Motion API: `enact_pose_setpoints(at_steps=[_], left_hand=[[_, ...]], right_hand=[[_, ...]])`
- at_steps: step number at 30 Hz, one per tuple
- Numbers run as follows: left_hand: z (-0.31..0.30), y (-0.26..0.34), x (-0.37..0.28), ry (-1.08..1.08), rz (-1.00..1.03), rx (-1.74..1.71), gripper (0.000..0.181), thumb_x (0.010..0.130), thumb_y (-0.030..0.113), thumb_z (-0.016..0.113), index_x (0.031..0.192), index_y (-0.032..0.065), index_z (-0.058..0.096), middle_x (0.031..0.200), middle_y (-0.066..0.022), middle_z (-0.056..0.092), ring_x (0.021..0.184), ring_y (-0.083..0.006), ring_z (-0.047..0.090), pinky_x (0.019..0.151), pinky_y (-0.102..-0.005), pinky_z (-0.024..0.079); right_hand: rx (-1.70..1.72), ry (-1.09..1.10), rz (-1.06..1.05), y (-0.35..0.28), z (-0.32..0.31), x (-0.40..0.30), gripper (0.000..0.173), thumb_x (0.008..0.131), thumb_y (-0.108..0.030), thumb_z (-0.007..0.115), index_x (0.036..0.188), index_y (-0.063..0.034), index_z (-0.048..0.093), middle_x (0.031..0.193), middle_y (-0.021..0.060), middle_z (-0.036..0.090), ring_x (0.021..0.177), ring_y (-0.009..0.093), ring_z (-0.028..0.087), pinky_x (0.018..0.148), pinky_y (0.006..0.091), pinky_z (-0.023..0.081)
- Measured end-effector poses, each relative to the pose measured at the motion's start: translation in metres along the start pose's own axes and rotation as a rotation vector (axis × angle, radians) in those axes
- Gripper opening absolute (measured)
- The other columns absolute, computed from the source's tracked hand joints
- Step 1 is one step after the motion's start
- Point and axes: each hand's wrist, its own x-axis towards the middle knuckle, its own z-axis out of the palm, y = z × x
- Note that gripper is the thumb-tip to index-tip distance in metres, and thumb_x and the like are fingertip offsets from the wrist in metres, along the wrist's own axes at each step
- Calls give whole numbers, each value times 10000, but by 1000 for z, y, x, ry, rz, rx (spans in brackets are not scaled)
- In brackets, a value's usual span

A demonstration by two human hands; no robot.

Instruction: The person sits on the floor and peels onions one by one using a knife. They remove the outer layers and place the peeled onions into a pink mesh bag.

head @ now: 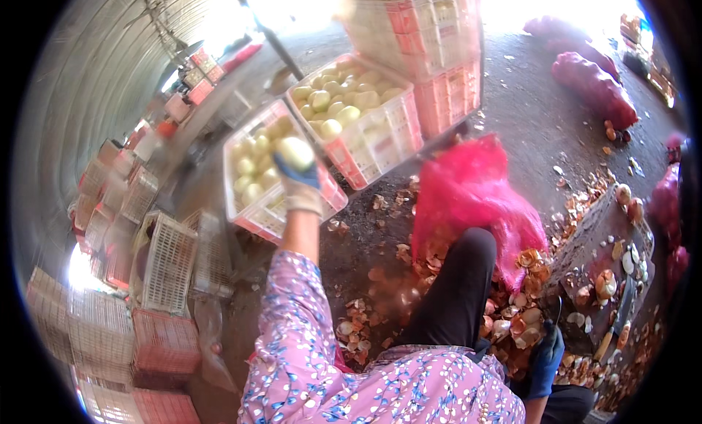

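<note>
My left hand [300,184], in a blue and white glove, grips a peeled onion [296,152] above the near plastic crate [255,221]. Peeled onions [248,166] lie inside that crate. Low on the right, my right hand [544,358] wears a blue glove and is closed on a tool with a thin blade [559,309], probably a knife; its handle is hidden in the fist. Beside this hand lie onions and skins [518,331]. A board-like work surface [581,314] further right carries an unpeeled onion [605,286], small pieces and a knife with a wooden handle [604,344].
A second crate of peeled onions [378,141] adjoins the first, with stacked crates [447,89] behind it. A pink mesh sack [466,188] lies before my knee. Filled sacks [595,87] rest at the far right. Empty-looking crates [167,265] are piled left. Skins litter the ground.
</note>
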Motion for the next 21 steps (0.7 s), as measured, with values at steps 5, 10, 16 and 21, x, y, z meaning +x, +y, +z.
enact_pose_setpoints(at_steps=[5, 10, 16, 21], left_hand=[[-90, -19, 85, -230, 111, 259, 453, 975, 494, 577, 1309, 191, 540, 1216, -89, 609, 1034, -274, 617, 893, -446, 549], [48, -175, -68, -295, -671, 46, 341, 1009, 376, 575, 1231, 117, 593, 1098, -124, 672, 960, -304, 682, 889, -483, 576], [214, -274, -292, -925, -955, 359, 499, 961, 202, 684, 1397, 44, 499, 1122, -162, 673, 971, -297, 697, 848, -432, 606], [251, -370, -449, -1369, -879, 705, 744, 869, 230, 815, 1460, -4, 429, 1327, -173, 578, 1147, -232, 610, 923, -319, 540]], right_hand=[[489, 41, 80, -13, -3, 6, 345, 1080, -137, 456, 1391, -47, 574, 957, -41, 625, 694, 30, 473, 600, 201, 406], [411, 370, 58, 9, -54, 33, 346, 1088, -275, 494, 1361, -108, 625, 755, -98, 523, 613, 3, 429, 528, 188, 376], [362, 505, 141, 65, -100, 66, 349, 1082, -291, 484, 1236, -53, 688, 800, -77, 605, 652, 23, 474, 570, 201, 395], [582, 476, 347, 89, -102, 80, 404, 1064, -379, 486, 1216, -57, 676, 660, -16, 538, 479, 82, 464, 433, 256, 394]])
